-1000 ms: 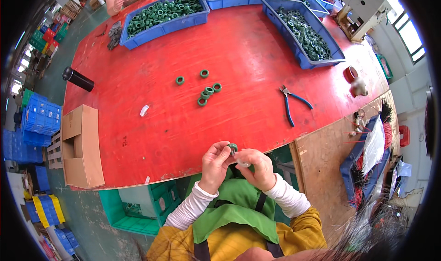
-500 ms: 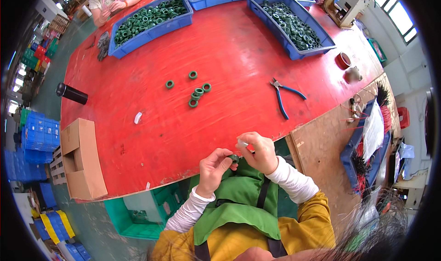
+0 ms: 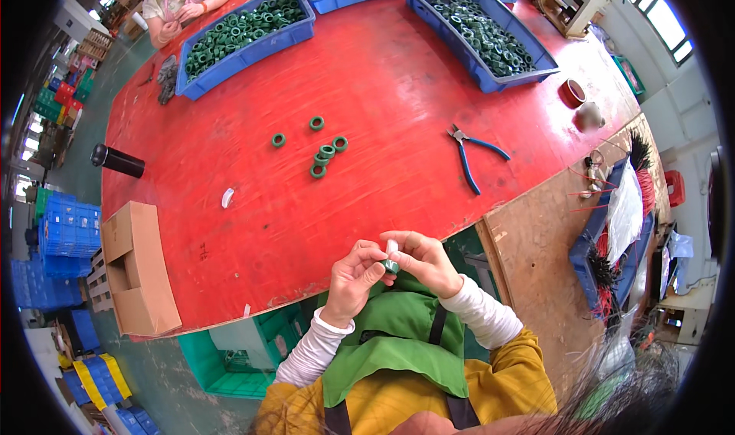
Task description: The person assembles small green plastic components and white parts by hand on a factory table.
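Note:
Just past the table's near edge, my left hand (image 3: 354, 282) pinches a small green ring (image 3: 391, 267) between thumb and fingertips. My right hand (image 3: 429, 263) meets it from the other side, gripping a small white piece (image 3: 392, 247) that stands up against the top of the ring. Whether the white piece touches the ring or enters it is hidden by my fingers. Farther out on the red table (image 3: 253, 259) lie several loose green rings (image 3: 327, 151), some of them in a touching cluster.
Cutting pliers (image 3: 468, 158) with blue handles lie to the right. Blue trays of green rings (image 3: 490, 41) stand at the back. A cardboard box (image 3: 145, 267) and a black cylinder (image 3: 117, 160) are leftward, with another white piece (image 3: 227, 198). A co-worker (image 3: 180, 3) sits at far left.
My right hand has come down and left, bringing the white piece from above onto the green ring. My left hand still holds the ring; the view has shifted slightly.

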A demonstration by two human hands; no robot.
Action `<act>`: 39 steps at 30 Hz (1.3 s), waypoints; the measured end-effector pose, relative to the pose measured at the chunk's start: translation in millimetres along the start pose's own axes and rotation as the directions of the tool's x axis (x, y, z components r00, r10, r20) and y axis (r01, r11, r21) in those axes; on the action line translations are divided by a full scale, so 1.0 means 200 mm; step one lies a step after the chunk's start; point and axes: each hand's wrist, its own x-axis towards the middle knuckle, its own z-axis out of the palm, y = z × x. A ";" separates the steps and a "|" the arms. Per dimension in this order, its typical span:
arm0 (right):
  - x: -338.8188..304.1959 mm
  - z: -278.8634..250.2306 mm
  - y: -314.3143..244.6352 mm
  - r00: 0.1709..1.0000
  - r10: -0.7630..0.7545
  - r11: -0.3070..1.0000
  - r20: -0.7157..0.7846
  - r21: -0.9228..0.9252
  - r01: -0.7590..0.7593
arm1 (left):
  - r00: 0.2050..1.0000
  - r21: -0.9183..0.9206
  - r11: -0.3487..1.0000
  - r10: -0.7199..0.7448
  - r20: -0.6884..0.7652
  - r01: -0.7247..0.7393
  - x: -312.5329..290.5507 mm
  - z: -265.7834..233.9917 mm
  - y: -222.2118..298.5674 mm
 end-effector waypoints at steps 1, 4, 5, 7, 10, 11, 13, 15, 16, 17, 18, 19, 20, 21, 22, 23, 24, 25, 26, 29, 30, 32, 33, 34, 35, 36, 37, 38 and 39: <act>-0.01 0.01 -0.01 0.999 0.031 0.995 -0.011 -0.099 -0.032 | 1.000 -0.013 1.000 0.000 0.003 0.000 0.00 0.00 0.00; -0.02 0.02 0.00 0.999 -0.024 0.973 -0.032 -0.232 0.016 | 1.000 -0.030 0.999 -0.021 -0.020 0.021 0.00 0.00 -0.02; -0.03 0.01 0.01 0.999 -0.024 0.972 -0.031 -0.233 0.016 | 1.000 -0.030 0.999 -0.020 -0.020 0.020 0.00 0.01 -0.02; -0.03 0.01 0.02 0.928 -0.355 0.718 0.112 -0.603 0.348 | 0.998 -0.100 0.995 -0.027 -0.050 0.022 0.00 0.02 -0.02; -0.03 0.02 0.03 0.882 -0.454 0.629 0.129 -0.654 0.419 | 0.998 -0.149 0.988 -0.048 -0.044 0.041 0.01 0.02 -0.01; -0.03 0.01 0.03 0.875 -0.466 0.598 0.130 -0.683 0.420 | 0.998 -0.151 0.988 -0.046 -0.045 0.039 0.01 0.01 -0.01; -0.02 0.02 0.04 0.858 -0.490 0.575 0.152 -0.684 0.449 | 0.994 -0.215 0.973 -0.093 -0.049 0.081 0.00 0.01 -0.02; -0.02 0.03 0.04 0.840 -0.515 0.552 0.174 -0.682 0.480 | 0.994 -0.219 0.973 -0.088 -0.068 0.071 -0.01 0.03 -0.01; -0.02 0.03 0.04 0.827 -0.532 0.517 0.184 -0.703 0.489 | 0.992 -0.228 0.971 -0.088 -0.086 0.066 -0.01 0.03 -0.01; -0.02 0.04 0.04 0.813 -0.549 0.480 0.194 -0.722 0.497 | 0.992 -0.230 0.971 -0.087 -0.087 0.065 -0.01 0.03 -0.01; -0.02 0.04 0.04 0.813 -0.548 0.480 0.196 -0.722 0.498 | 0.992 -0.242 0.967 -0.101 -0.077 0.080 0.00 0.02 -0.01; -0.02 0.04 0.04 0.821 -0.542 0.495 0.176 -0.723 0.482 | 0.991 -0.253 0.963 -0.115 -0.067 0.094 0.00 0.02 -0.01; -0.02 0.05 0.04 0.829 -0.537 0.509 0.157 -0.723 0.466 | 0.991 -0.254 0.963 -0.113 -0.068 0.093 0.00 0.02 -0.02; -0.01 0.04 0.04 0.829 -0.536 0.508 0.159 -0.723 0.468 | 0.986 -0.260 0.961 -0.129 -0.102 0.099 0.00 0.02 -0.02; 0.00 0.03 0.04 0.815 -0.561 0.493 0.146 -0.732 0.470 | 0.980 -0.265 0.959 -0.144 -0.137 0.104 -0.01 0.01 -0.03; 0.01 0.02 0.03 0.799 -0.586 0.478 0.133 -0.741 0.473 | 0.980 -0.264 0.959 -0.140 -0.139 0.100 -0.01 0.01 -0.03; 0.01 0.00 0.01 0.788 -0.592 0.411 0.170 -0.777 0.476 | 0.972 -0.271 0.959 -0.141 -0.186 0.087 0.00 0.01 -0.03; 0.01 0.01 -0.02 0.736 -0.626 0.301 0.257 -0.791 0.533 | 0.962 -0.278 0.958 -0.144 -0.233 0.076 0.00 0.01 -0.04; 0.01 0.03 -0.06 0.678 -0.649 0.187 0.344 -0.792 0.581 | 0.962 -0.279 0.958 -0.141 -0.235 0.073 0.00 0.01 -0.04; 0.03 0.03 -0.04 0.593 -0.660 -0.031 0.461 -0.806 0.591 | 0.968 -0.272 0.958 -0.144 -0.205 0.085 0.00 0.01 -0.05; 0.03 0.03 -0.03 0.593 -0.658 -0.032 0.463 -0.805 0.592 | 0.964 -0.268 0.961 -0.137 -0.230 0.072 0.00 0.01 -0.06; 0.04 0.03 0.00 0.509 -0.689 -0.143 0.516 -0.785 0.602 | 0.958 -0.262 0.964 -0.125 -0.258 0.055 0.00 0.01 -0.06; 0.03 0.03 -0.01 0.508 -0.688 -0.143 0.519 -0.782 0.606 | 0.954 -0.308 0.950 -0.138 -0.265 0.052 0.01 0.02 -0.05; 0.02 0.04 -0.02 0.484 -0.695 -0.164 0.532 -0.773 0.613 | 0.950 -0.353 0.935 -0.149 -0.273 0.045 0.01 0.02 -0.05; 0.01 0.05 -0.03 0.460 -0.701 -0.185 0.545 -0.762 0.620 | 0.949 -0.353 0.935 -0.143 -0.279 0.038 0.03 0.01 -0.04; 0.02 0.05 -0.04 0.459 -0.699 -0.184 0.549 -0.757 0.626 | 0.947 -0.417 0.908 -0.157 -0.281 0.027 0.05 0.00 -0.04; 0.02 0.05 -0.04 0.529 -0.704 -0.086 0.474 -0.796 0.600 | 0.944 -0.480 0.877 -0.172 -0.280 0.018 0.06 0.00 -0.04; 0.02 0.05 -0.04 0.596 -0.698 0.013 0.396 -0.826 0.564 | 0.944 -0.480 0.877 -0.169 -0.284 0.013 0.06 0.00 -0.05; 0.02 0.04 0.01 0.609 -0.703 0.061 0.369 -0.821 0.568 | 0.935 -0.477 0.879 -0.162 -0.317 -0.009 0.07 0.01 -0.05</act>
